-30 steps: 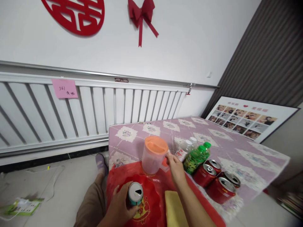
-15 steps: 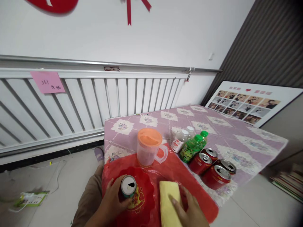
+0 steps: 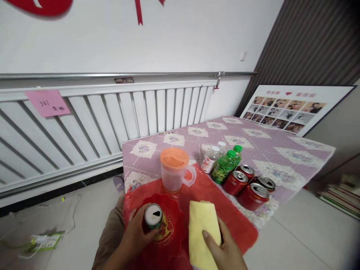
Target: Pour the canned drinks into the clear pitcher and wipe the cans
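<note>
My left hand (image 3: pixel 137 230) is wrapped round an opened can (image 3: pixel 153 215), which stands upright over the red scalloped tray (image 3: pixel 176 208). On the right, my right hand (image 3: pixel 225 247) grips a folded yellow cloth (image 3: pixel 201 228), thumb on top and fingers along its far side. Behind the tray stands a clear pitcher (image 3: pixel 172 178) with an orange lid, its handle pointing right. A red sheet (image 3: pixel 239 225) lies beneath the tray and the cloth.
Right of the pitcher stand clear-and-white bottles (image 3: pixel 208 160), green bottles (image 3: pixel 222 168) and several red cans (image 3: pixel 253 198) on the floral tablecloth (image 3: pixel 197 132). A white radiator (image 3: pixel 152 112) runs behind. A photo board (image 3: pixel 281 108) leans at the back right.
The view has shifted slightly. The yellow cloth has tilted and risen a little at its near end, with my right hand now gripping it more closely. My left hand keeps the can.
</note>
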